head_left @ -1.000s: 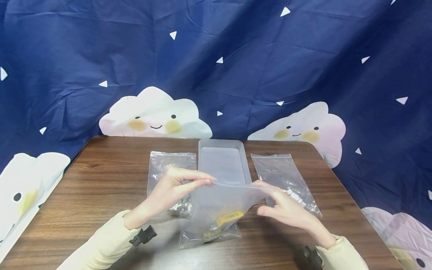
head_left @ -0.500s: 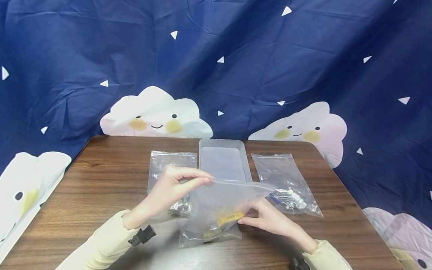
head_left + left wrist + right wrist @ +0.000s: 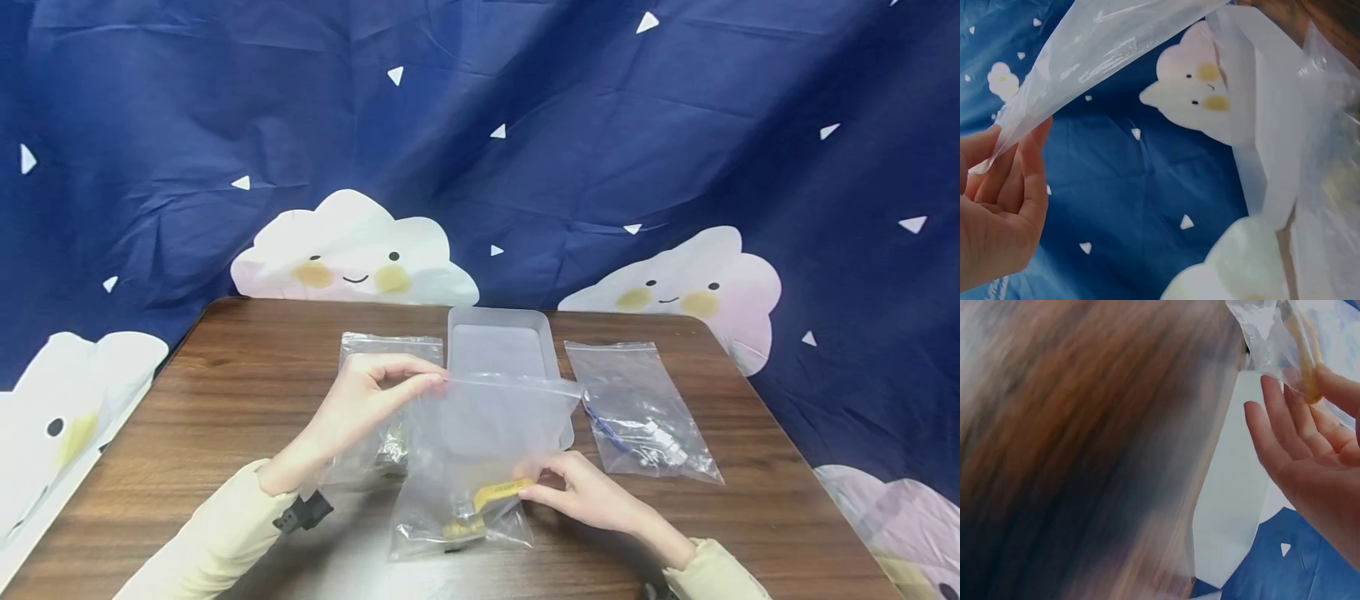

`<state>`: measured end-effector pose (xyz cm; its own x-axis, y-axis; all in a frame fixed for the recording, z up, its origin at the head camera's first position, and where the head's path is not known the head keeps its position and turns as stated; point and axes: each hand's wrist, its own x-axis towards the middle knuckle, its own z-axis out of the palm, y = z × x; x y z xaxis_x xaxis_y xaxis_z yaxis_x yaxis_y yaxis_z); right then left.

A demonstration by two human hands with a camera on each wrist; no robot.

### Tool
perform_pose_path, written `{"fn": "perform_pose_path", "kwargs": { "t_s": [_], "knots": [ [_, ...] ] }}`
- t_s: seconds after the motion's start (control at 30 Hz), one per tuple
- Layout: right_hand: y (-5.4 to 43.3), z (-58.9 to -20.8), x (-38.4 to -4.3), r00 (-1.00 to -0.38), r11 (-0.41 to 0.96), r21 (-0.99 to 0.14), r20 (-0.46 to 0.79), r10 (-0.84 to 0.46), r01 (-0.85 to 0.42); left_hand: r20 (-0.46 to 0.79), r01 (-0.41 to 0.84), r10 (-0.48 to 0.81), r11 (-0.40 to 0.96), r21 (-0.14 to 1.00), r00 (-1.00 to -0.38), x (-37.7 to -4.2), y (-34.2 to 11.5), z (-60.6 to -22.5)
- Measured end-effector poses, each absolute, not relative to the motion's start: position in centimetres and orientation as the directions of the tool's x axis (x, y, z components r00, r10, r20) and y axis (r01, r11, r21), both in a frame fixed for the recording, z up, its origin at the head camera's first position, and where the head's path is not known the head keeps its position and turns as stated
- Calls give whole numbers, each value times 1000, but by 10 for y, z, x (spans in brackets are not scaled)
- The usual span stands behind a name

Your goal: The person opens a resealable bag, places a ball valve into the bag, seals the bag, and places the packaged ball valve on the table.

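Observation:
My left hand [image 3: 348, 412] pinches the top left corner of a clear zip bag [image 3: 487, 425], which hangs upright over the table. Low inside the bag lie a long yellow piece [image 3: 498, 492] with dark print and another yellow item [image 3: 463, 527]; their kind is unclear. At the bag's lower right side, my right hand [image 3: 596, 497] grips the end of the long yellow piece through the plastic, thumb in front and fingers behind. In the left wrist view, thumb and fingers pinch the plastic edge [image 3: 1016, 122]. The right wrist view shows the yellow end [image 3: 1310, 381] at the thumb.
Behind the bag stands a pale translucent tray [image 3: 498, 343]. To its left lies a zip bag [image 3: 393, 343] of small shiny parts, partly hidden by the left hand. On the right, another zip bag [image 3: 637, 392] holds white and blue parts. All are on a wooden table [image 3: 255, 367].
My right hand has let go of the bag's top right edge and moved down and left to the yellow piece. The bag's opening has risen slightly with my left hand and flattened.

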<state>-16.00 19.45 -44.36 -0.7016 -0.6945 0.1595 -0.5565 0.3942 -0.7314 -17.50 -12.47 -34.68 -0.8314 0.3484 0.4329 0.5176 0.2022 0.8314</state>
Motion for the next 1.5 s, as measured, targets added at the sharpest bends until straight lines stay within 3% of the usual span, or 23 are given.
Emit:
{"fn": "perform_pose_path", "kwargs": {
  "t_s": [0.13, 0.3, 0.5, 0.83, 1.0, 1.3, 1.5],
  "knots": [
    [188, -447, -159, -719, 412, -758, 108, -686, -506, 386, 466, 310, 251, 848, -869, -183, -137, -350],
    [176, -450, -157, -698, 315, -866, 53, -714, -388, 326, 399, 283, 258, 880, -902, -188, -157, -356],
    [155, -452, -153, -701, 229, -956, -37, -712, -182, 269, 325, 278, 183, 928, -922, -198, -180, -367],
    [118, -457, -146, -779, 182, -983, -116, -616, 3, 179, 198, 256, 52, 979, -950, -211, -213, -384],
    [108, -460, -144, -784, 228, -974, -129, -607, -16, 158, 174, 239, 46, 984, -958, -212, -228, -388],
    [95, -458, -138, -693, 252, -964, -121, -711, -90, 140, 140, 237, -19, 990, -961, -209, -251, -393],
    [77, -459, -132, -674, 259, -944, -57, -737, -203, 127, 122, 222, -35, 992, -967, -210, -270, -394]
  ]
}}
